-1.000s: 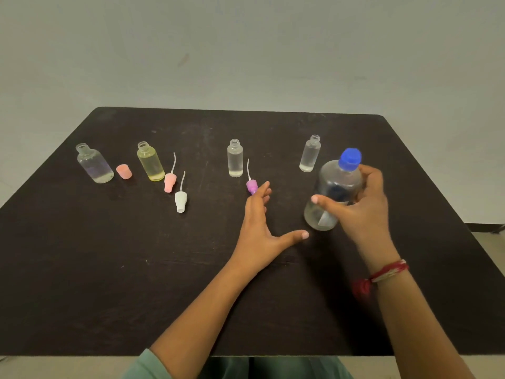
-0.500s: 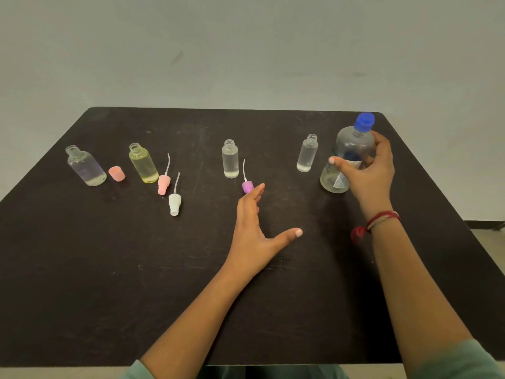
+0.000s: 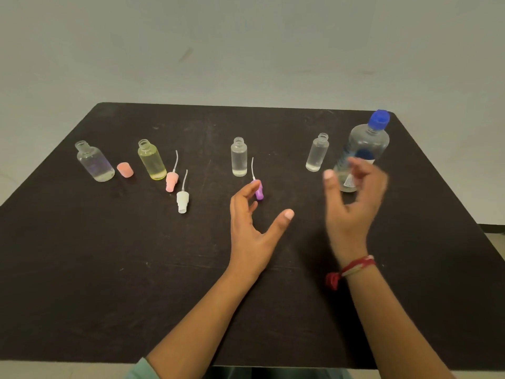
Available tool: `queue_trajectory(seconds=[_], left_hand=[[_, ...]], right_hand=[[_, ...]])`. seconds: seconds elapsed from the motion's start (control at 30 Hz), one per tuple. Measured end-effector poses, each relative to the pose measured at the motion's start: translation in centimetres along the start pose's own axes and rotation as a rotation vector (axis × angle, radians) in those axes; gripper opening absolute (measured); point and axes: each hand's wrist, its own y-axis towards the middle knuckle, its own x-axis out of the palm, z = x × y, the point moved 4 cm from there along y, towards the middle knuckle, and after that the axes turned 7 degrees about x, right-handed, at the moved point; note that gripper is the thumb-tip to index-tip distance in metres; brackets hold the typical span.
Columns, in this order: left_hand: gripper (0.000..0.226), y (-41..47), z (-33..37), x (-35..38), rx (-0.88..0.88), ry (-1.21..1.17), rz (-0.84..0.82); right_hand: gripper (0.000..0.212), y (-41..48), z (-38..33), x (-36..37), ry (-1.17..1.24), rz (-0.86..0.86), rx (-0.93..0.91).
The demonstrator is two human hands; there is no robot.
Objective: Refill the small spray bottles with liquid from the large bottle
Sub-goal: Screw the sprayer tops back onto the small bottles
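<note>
The large bottle [image 3: 363, 151] stands capped at the desk's [image 3: 82, 269] far right, beside four uncapped small bottles [image 3: 239, 157]. Both hands are empty: the left hand [image 3: 254, 228] spread wide, the right hand [image 3: 352, 203] loosely curled and blurred. Refitting the loose sprayers [image 3: 258, 190] looks next. The desk is black, against a plain wall [image 3: 246, 45].

A plain, pale grey-green wall [image 3: 246, 45] fills the upper half of the view, unbroken apart from a few faint scuff marks. Against it stands 1 dark, nearly black surface [image 3: 82, 269] with a matte, slightly scratched top and rounded far corners. At the far right, a strip of light floor [image 3: 496, 239] meets a dark skirting line. The light is soft and even.
</note>
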Motion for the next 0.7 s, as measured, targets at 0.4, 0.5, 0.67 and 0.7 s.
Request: queue_trajectory(seconds=[0.4,0.5,0.67,0.7], left_hand=[[0.031,0.3,0.2,-1.0,0.026,0.02,0.153],[0.036,0.2,0.2,-1.0,0.019,0.035,0.154],[0.036,0.2,0.2,-1.2,0.003,0.017,0.162],[0.037,0.1,0.2,-1.2,-0.003,0.016,0.156]], right_hand=[[0.019,-4.7,1.0,6.2,0.002,-0.404,0.262],[0.033,-4.3,1.7,7.5,-0.106,-0.481,0.316],[0.039,-3.6,2.1,9.7,-0.247,-0.59,0.301],[0.039,-3.5,2.1,10.2,-0.295,-0.622,0.285]])
